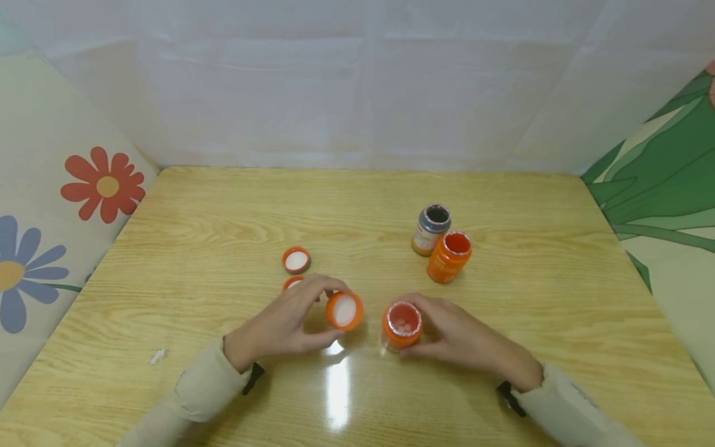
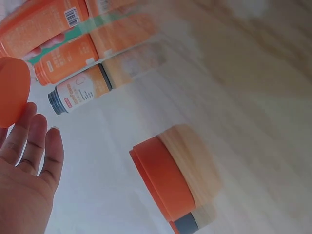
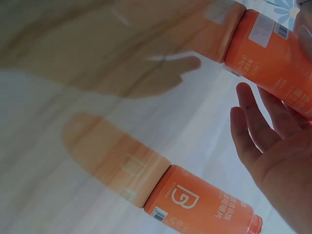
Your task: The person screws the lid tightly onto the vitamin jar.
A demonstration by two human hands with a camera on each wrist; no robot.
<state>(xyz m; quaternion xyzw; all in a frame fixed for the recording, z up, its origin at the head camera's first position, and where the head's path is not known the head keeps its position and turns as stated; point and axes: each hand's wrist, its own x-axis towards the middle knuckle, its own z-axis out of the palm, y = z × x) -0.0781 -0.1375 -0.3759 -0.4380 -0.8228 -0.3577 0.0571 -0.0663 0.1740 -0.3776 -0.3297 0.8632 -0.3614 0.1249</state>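
Note:
My left hand (image 1: 287,323) pinches an orange cap (image 1: 344,311) between thumb and fingers, its white lining facing up toward the head camera. In the left wrist view that cap (image 2: 12,91) shows its orange outside at the left edge. Just to the right, my right hand (image 1: 460,335) grips an open orange pill bottle (image 1: 401,329) standing upright on the table; a few pale tablets (image 1: 403,325) lie inside. The right wrist view shows this bottle (image 3: 273,53) at upper right, with the thumb and fingers around it. The cap and the bottle are apart.
Behind my right hand stand an open orange bottle (image 1: 449,257) and an open grey-topped bottle (image 1: 431,230), close together. Two caps lie lining up beyond my left hand: one grey and orange (image 1: 296,260), one orange (image 1: 293,282) partly hidden. A white scrap (image 1: 157,356) lies at left.

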